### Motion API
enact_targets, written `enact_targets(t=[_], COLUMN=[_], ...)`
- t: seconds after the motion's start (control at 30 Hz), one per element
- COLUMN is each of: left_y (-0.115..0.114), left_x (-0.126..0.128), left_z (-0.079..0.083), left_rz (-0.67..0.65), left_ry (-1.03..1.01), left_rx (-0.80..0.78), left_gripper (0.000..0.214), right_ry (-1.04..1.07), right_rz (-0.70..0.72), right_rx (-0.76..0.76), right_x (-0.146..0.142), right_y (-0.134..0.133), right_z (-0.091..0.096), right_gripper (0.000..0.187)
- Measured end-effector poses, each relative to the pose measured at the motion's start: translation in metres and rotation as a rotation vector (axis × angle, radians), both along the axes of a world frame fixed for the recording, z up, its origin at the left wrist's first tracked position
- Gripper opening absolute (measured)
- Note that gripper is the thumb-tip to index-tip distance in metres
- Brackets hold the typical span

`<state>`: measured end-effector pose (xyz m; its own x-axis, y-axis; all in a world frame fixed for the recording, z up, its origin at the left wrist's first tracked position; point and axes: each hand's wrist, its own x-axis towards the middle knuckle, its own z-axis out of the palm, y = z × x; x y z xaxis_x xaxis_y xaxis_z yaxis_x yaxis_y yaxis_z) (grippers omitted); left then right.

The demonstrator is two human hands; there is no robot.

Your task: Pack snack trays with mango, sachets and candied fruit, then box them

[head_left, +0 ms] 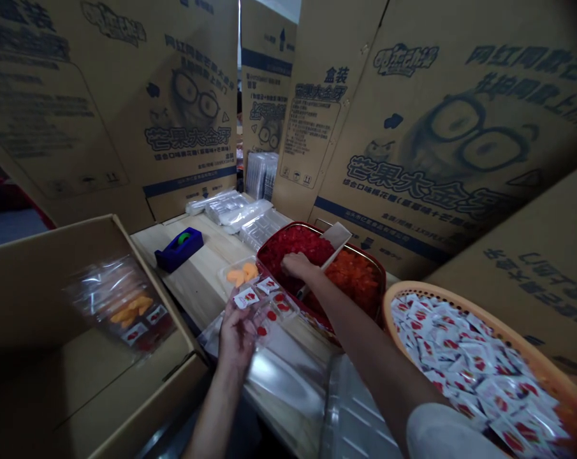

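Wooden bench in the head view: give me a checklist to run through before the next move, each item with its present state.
Left hand has a white red-printed sachet at its fingers: ok.
Right hand is over the red pieces in the red tub: ok.
Clear tray of orange pieces has its lid on: not ok, uncovered.
Orange basket holds a heap of sachets: ok.
Clear bag in the cardboard carton is sealed: cannot tell.
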<state>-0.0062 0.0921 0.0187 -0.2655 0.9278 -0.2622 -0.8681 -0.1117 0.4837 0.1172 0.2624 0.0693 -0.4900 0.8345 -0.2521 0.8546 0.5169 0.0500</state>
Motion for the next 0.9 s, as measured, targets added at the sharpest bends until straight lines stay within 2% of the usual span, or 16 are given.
enact_targets(t=[0.13,0.23,0.33,0.4,0.5,0.6,0.7,0.83,0.9], left_y=[-0.008,-0.017,-0.028,-0.037,-0.053,-0.071,-0.088,-0.104,-0.109], left_x=[0.002,0.004,0.005,0.006,0.008,0.011,0.014,0.020,0.022], left_z=[0.002,0.006,0.011,0.015,0.017,0.019,0.020,0.020,0.018], left_rz=[-0.047,-0.074,-0.101,-0.119,-0.150,-0.204,-0.262,-0.336,-0.364], left_ry=[-0.018,-0.016,-0.015,-0.004,0.024,0.047,0.042,0.005,-0.015], left_rx=[-0.005,-0.005,0.006,0.002,-0.014,-0.003,0.003,0.014,0.023], left_gripper=[0.063,0.063,0.064,0.064,0.065,0.064,0.063,0.064,0.064], right_ry=[0.134,0.262,0.395,0.568,0.809,0.821,0.852,1.019,1.025], right_rz=[-0.044,-0.083,-0.088,-0.047,0.045,0.158,0.213,0.004,-0.085], right_rx=[0.035,0.061,0.029,-0.071,-0.196,-0.130,-0.023,0.081,0.105], right_x=[0.012,0.026,0.036,0.041,0.042,0.041,0.045,0.063,0.069], right_y=[-0.001,-0.017,-0.057,-0.094,-0.148,-0.184,-0.206,-0.232,-0.246], right_z=[0.011,0.027,0.039,0.043,0.040,0.032,0.023,0.014,0.011], right_gripper=[0.014,0.015,0.016,0.012,0.007,0.009,0.011,0.018,0.019])
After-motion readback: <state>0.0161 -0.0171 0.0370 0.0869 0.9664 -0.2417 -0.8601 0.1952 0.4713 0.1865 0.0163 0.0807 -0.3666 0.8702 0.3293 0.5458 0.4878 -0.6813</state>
